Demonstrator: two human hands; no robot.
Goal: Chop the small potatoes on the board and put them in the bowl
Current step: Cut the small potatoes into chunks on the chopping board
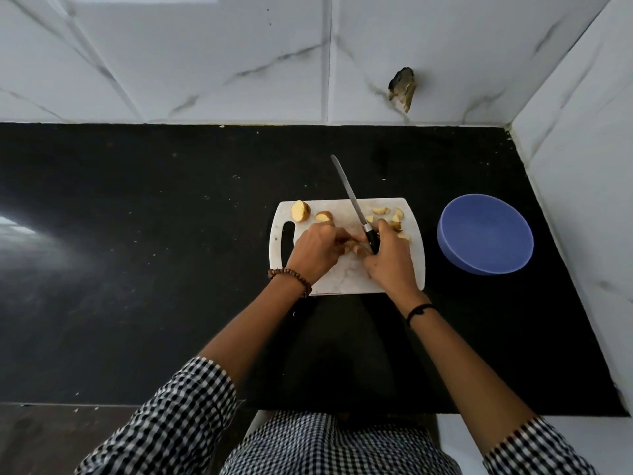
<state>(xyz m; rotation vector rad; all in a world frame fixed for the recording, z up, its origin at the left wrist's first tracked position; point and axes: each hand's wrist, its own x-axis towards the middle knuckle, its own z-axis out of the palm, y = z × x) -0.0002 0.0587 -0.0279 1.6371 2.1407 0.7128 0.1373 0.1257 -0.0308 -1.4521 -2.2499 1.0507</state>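
- Head view, hands: the left hand point(315, 252) has its fingers curled down over a potato piece point(346, 242) at the middle of the cutting board point(342, 281). Little of that piece shows. The right hand point(388, 264) grips the black handle of the knife point(356, 205), whose blade points away towards the wall.
- Head view, handling: I judge the potatoes light, firm and rounded, so apt to roll. The cut faces look moist and probably slippery. They are best pinned flat side down, with fingertips tucked back from the blade.
- Head view, task's things: a potato half point(300, 210) and a smaller chunk point(323, 217) lie at the board's far left. The chopped pieces point(387, 214) are heaped at its far right.
- Head view, containers: the blue bowl point(486, 234) stands on the black counter point(171, 234) just right of the board. No potato shows inside it.
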